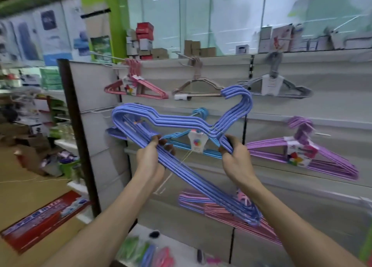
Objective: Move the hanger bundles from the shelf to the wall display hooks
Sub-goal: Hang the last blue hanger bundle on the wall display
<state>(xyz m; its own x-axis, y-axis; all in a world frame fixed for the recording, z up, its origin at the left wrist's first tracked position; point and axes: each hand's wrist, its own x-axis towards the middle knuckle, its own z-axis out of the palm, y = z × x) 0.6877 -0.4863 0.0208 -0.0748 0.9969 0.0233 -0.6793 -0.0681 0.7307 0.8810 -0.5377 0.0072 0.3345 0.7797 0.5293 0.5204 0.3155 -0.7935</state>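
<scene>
A bundle of blue-violet hangers [181, 123] is held tilted in front of the wall display, its hooks up at the right. My left hand [153, 160] grips its lower bar. My right hand [235, 156] grips the bundle near the neck. Behind it on wall hooks hang a pink bundle [138, 87], a beige bundle [199, 85], a grey bundle [275, 83], a light blue bundle [181, 143] and a purple bundle [302, 154]. A pink striped bundle [221, 210] hangs low on the wall, partly hidden by the held bundle.
A white shelf [181, 252] below holds small green, blue and pink items. The display's top ledge [221, 55] carries several boxes. A dark post [76, 125] marks the display's left end. A red box [40, 220] lies on the floor at left.
</scene>
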